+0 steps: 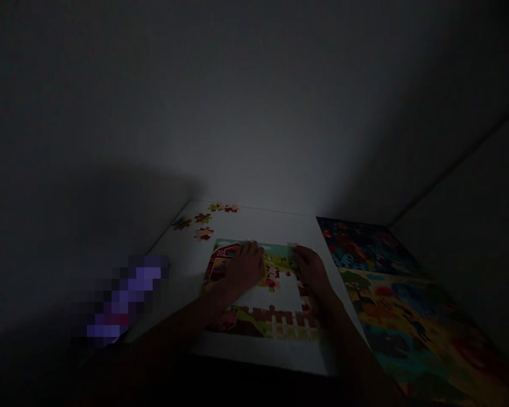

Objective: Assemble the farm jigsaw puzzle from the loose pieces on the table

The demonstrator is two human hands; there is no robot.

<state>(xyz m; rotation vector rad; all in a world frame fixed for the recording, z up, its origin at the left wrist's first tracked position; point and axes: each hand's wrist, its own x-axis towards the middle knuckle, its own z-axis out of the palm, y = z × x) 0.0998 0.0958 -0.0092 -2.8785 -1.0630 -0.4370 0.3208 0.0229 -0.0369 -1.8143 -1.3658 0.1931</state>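
Note:
A farm-scene jigsaw puzzle (254,325) lies partly assembled on a white board, with a barn at its upper left and a white fence along its lower right. A gap shows the white surface in its middle right. My left hand (246,265) rests flat on the upper middle of the puzzle, fingers stretched out. At the upper right corner, my right hand (309,263) has its fingers bent together on a pale puzzle piece (293,247). Dim light and the fingers hide part of that piece.
Several loose puzzle pieces (204,233) lie at the board's far left. To the right are colourful picture sheets, one dark blue (365,243) and one with animals and a tree (401,316). A pixelated, purple-lit object (127,299) is at the left. Pale walls rise behind.

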